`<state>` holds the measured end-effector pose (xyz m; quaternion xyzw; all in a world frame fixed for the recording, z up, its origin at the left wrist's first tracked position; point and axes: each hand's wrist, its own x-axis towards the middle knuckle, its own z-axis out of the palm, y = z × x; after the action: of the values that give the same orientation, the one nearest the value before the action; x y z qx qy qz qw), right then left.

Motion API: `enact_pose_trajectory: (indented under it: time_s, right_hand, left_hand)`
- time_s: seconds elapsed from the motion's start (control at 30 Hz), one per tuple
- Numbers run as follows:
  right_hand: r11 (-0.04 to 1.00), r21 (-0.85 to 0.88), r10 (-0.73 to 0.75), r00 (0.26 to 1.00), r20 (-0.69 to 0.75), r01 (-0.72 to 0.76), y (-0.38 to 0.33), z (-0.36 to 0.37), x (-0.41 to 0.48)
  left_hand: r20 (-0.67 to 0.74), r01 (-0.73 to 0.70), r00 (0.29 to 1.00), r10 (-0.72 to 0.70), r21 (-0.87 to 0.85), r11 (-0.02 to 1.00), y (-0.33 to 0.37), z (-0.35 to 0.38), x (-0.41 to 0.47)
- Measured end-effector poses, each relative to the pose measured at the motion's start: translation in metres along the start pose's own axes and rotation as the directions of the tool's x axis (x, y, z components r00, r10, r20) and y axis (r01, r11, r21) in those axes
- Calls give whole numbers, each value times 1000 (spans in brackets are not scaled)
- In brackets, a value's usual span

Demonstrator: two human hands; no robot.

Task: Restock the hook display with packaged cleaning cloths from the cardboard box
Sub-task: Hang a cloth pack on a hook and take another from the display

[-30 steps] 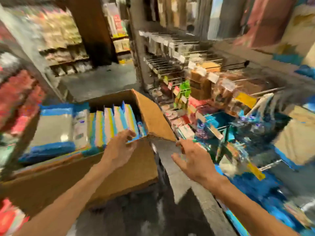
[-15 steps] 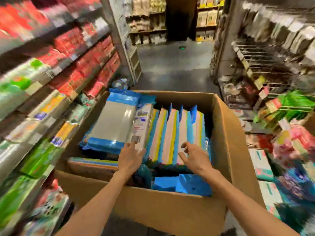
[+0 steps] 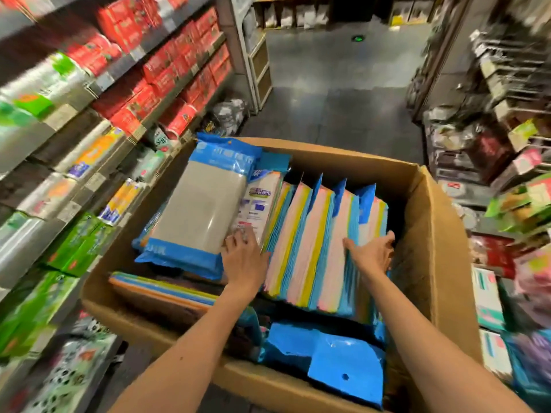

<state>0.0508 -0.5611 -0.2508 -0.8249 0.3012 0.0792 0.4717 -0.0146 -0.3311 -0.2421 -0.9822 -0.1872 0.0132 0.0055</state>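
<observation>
An open cardboard box (image 3: 429, 242) stands in the aisle in front of me. Inside it a row of packaged cleaning cloths (image 3: 310, 242) stands on edge, striped pink, yellow and blue with blue header cards. My left hand (image 3: 243, 259) lies at the left end of that row, its fingers resting on a white pack (image 3: 262, 204). My right hand (image 3: 372, 254) reaches to the right end of the row, with its fingers curled over the outermost packs. A large grey cloth pack with blue ends (image 3: 199, 216) lies flat at the box's left.
Shelves of red and green packaged goods (image 3: 89, 114) run along the left. The hook display (image 3: 512, 84) with hanging goods is on the right, blurred. More blue header cards (image 3: 343, 362) lie at the box's near side. Grey floor (image 3: 337, 93) stretches ahead.
My view swung from the hook display to the box. Both hands went into the box; the right hand moved to the right end of the standing row.
</observation>
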Motion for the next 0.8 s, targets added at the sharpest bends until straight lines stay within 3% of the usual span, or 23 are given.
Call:
enact_pose_trajectory:
  time_s: [0.13,0.4,0.5,0.6,0.67,0.73,0.8]
  right_hand:
    - [983,111,139,989,49,-144,3,-3,7]
    - [996,46,69,994,82,-73,0,-6,1]
    - [998,59,11,997,73,-15,-3,-10,-5]
    - [995,91,-32,997,71,26,-5,-14,-16]
    - [991,107,-80,996,47,75,-8,-19,-25]
    - [986,118,-123,992,25,119,-12,-27,-35]
    - [979,118,-170,985,14,167,-17,-38,-43]
  left_hand:
    - [-1,-18,1000,18,-85,996,2,-3,3]
    - [21,-140,985,171,-482,865,21,-44,-23]
    - [99,-28,983,152,-743,669,13,-80,-26]
    - [249,210,964,92,-927,310,1,-108,-21]
    - [379,371,919,108,-925,87,-6,-119,-19]
    - [461,464,872,164,-886,22,-14,-122,-18]
    - [516,511,832,202,-856,82,-22,-120,-21]
